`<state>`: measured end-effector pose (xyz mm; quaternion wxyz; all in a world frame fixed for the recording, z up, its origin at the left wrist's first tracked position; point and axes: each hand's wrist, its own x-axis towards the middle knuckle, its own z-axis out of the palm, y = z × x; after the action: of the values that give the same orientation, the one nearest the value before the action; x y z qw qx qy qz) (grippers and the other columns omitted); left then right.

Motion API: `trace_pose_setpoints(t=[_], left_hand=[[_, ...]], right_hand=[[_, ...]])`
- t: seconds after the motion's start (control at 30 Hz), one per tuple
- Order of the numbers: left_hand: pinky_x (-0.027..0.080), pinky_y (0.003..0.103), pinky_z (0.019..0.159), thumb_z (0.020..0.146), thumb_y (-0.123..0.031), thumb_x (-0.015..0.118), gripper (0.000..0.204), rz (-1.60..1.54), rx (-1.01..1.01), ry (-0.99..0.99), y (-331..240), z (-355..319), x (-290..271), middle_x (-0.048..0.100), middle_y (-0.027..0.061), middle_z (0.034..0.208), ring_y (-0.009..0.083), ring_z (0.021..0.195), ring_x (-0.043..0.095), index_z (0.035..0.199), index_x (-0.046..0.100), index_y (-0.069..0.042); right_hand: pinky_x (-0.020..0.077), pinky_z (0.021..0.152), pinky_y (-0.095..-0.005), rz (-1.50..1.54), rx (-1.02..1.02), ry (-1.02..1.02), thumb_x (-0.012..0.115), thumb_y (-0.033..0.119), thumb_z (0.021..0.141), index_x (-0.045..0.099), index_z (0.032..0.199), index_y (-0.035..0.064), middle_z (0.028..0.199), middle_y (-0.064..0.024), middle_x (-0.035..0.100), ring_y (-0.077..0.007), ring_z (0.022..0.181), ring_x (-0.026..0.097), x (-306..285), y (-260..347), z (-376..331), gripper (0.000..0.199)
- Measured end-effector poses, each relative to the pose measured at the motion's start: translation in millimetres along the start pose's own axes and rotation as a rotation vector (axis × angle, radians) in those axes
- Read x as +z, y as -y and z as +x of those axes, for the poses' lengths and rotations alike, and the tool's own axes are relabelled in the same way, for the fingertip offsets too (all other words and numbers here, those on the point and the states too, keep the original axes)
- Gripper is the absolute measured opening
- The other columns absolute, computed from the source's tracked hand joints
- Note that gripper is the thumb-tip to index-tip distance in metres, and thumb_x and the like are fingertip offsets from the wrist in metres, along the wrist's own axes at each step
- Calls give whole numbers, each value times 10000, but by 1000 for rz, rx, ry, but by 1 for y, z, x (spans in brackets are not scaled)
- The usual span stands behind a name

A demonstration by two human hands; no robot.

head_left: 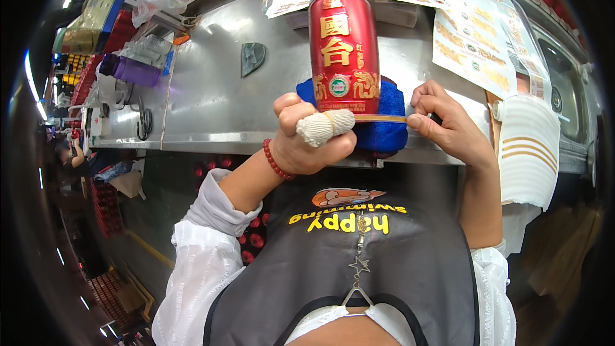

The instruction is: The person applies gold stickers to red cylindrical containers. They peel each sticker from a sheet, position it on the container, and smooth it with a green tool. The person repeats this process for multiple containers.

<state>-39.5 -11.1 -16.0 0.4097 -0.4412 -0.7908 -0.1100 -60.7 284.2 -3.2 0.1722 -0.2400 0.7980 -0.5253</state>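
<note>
One red bottle (343,41): left hand (307,147) before it, curled at white cloth (325,127), hold unclear; right hand (451,125) rightward, pinching tan strip (381,118).

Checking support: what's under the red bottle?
A velvety blue pad, showing on both sides. The red bottle covers its middle, so what lies there can't be seen.

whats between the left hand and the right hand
In the head view, a gold-brown strip crosses from the right hand toward the left hand, at the base of the red bottle, over a blue pad.
</note>
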Motion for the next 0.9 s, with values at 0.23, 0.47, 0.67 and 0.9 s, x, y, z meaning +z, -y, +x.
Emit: trace_pose_setpoints(t=[0.23,0.47,0.67,0.9], left_hand=[[348,386,820,549,-190,727,276,-41,11,27,3,4,7,616,-125,1090,211,999,404,783,662,-321],[356,402,834,578,-200,703,245,22,57,4,2,4,1,612,-127,1102,212,993,403,777,660,-339],[348,401,846,603,-207,746,277,-54,138,67,7,16,7,634,-116,1190,192,1010,416,842,665,-319],[355,390,814,559,-187,708,226,48,17,48,-1,2,-3,588,-124,1021,227,968,397,735,632,-307]], right_hand=[[399,834,-272,9,-19,-25,691,266,953,519,808,37,1027,-54,469,-161,936,451,3,-5,1,321],[403,819,-270,-7,-4,3,683,259,963,534,821,32,1024,-60,480,-159,930,459,2,-5,8,307],[407,821,-273,37,10,-15,688,263,964,521,814,31,1022,-63,481,-162,923,460,4,-7,6,323],[416,832,-279,3,-41,-12,692,265,961,524,818,26,1029,-65,486,-167,932,471,8,-3,10,326]])
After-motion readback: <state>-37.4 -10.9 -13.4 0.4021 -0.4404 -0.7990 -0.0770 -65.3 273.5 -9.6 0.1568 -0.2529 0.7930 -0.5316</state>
